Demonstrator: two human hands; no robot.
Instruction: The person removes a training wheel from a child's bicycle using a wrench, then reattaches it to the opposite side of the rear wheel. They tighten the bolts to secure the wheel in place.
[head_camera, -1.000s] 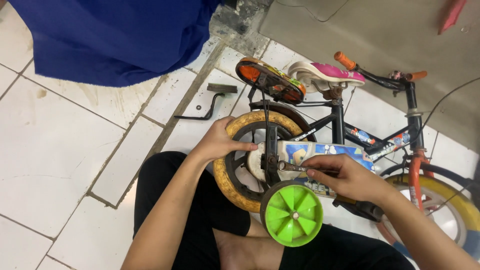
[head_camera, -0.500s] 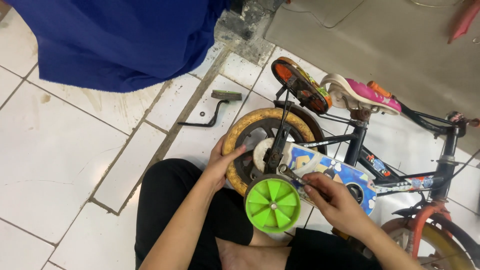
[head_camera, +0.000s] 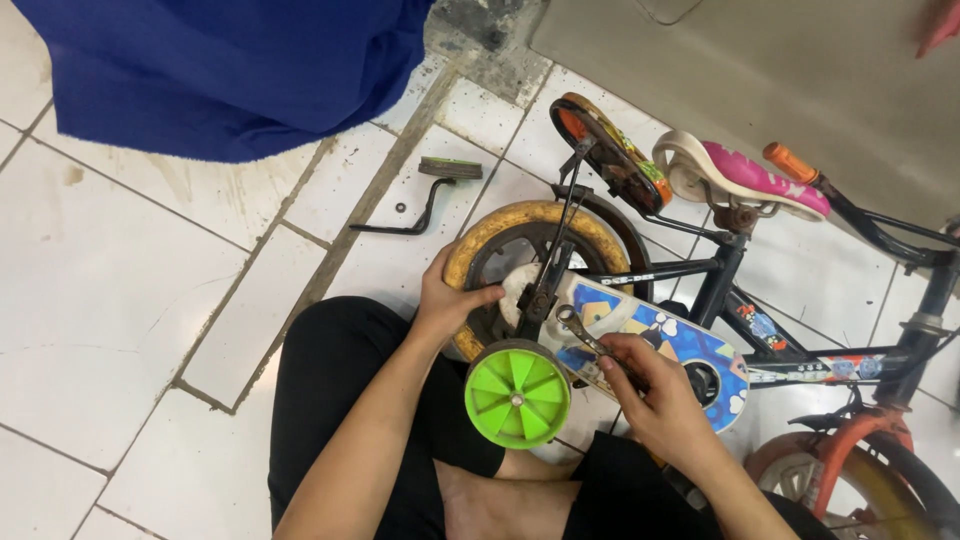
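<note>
While the left hand (head_camera: 447, 300) is clamped over the rim of the yellowed rear tyre (head_camera: 520, 225), fingers curled onto its tread and thumb on the side wall, the right hand (head_camera: 655, 395) is closed around the handle of a spanner (head_camera: 590, 342). The spanner's ring end points up and left from that fist, toward the hub between the two hands, lying against the picture-covered chain guard (head_camera: 670, 345); whether it sits on a nut cannot be told. Just below the left hand and beside the right one's knuckles stands a bright green training wheel (head_camera: 517, 393), on a dark metal strut that rises past the tyre. The small bicycle (head_camera: 740, 270) stretches away to the right of the right hand, with its pink and white saddle (head_camera: 740, 175) above that hand and an orange pedal (head_camera: 610, 150) above the tyre. Beyond the left hand, on the white floor tiles (head_camera: 110, 300), lies a loose black crank arm (head_camera: 420, 195), well apart from both hands. Farther up hangs blue cloth (head_camera: 220, 70).
</note>
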